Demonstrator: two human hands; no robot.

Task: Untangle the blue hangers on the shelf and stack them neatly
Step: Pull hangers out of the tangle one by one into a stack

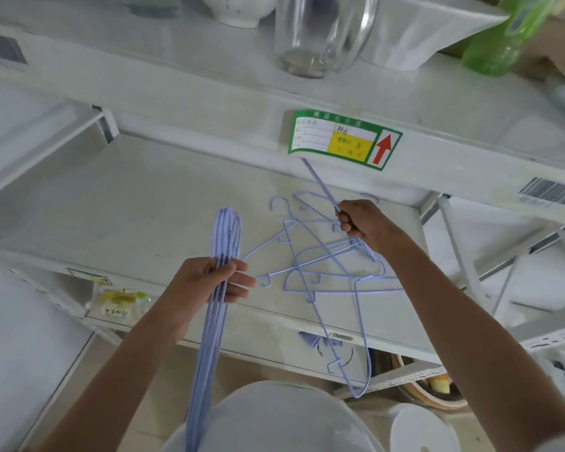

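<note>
A tangle of pale blue wire hangers [320, 259] lies on the white shelf [128, 203], right of centre, with one hanger hanging over the front edge. My left hand [216, 282] grips a neat bundle of several blue hangers [224, 236], held edge-on and upright in front of the shelf. My right hand [362, 223] is closed on the bar of one hanger [320, 184] from the tangle, its far end tilted up towards the green label.
The shelf above carries a glass jar [320, 34], a white bowl [238, 9] and a green bottle [506, 37]. A green and yellow price label [343, 140] is stuck on its front edge. Packets [118, 300] and bowls [428, 393] lie on lower levels.
</note>
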